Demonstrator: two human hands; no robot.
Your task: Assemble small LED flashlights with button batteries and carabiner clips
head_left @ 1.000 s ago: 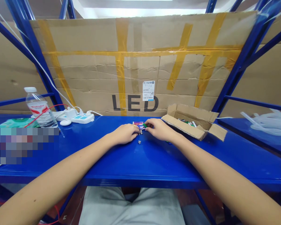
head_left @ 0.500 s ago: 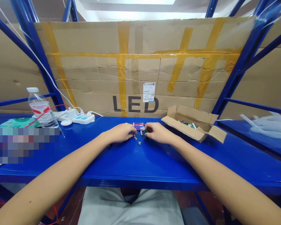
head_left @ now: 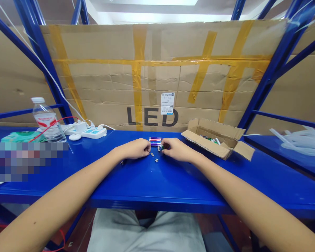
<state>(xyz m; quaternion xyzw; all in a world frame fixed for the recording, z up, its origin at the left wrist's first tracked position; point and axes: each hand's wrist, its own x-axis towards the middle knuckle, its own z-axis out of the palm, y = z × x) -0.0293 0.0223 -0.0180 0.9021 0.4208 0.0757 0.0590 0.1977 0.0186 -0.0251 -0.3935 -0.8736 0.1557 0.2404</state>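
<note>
My left hand (head_left: pixel 138 148) rests on the blue table with its fingers curled together, left of a row of red, blue and purple tubes (head_left: pixel 155 141). What its fingers hold, if anything, is hidden. On the right side of the row, my right hand (head_left: pixel 175 149) pinches something small and dark green, too small to name. Between the hands lie small metal pieces (head_left: pixel 152 154), with another metal piece (head_left: pixel 156 160) nearer the front edge. A small dark piece (head_left: pixel 122 162) sits below my left wrist.
An open cardboard box (head_left: pixel 208 141) with small cylinders stands right. At left are a water bottle (head_left: pixel 48 122), a power strip (head_left: pixel 93 132), a round white object (head_left: pixel 75 137) and a green packet (head_left: pixel 23 137). A large cardboard panel (head_left: pixel 107 84) stands behind the table (head_left: pixel 157 185).
My left hand has drawn slightly left, away from the small metal pieces, and its fingers are more curled. My right hand has barely moved.
</note>
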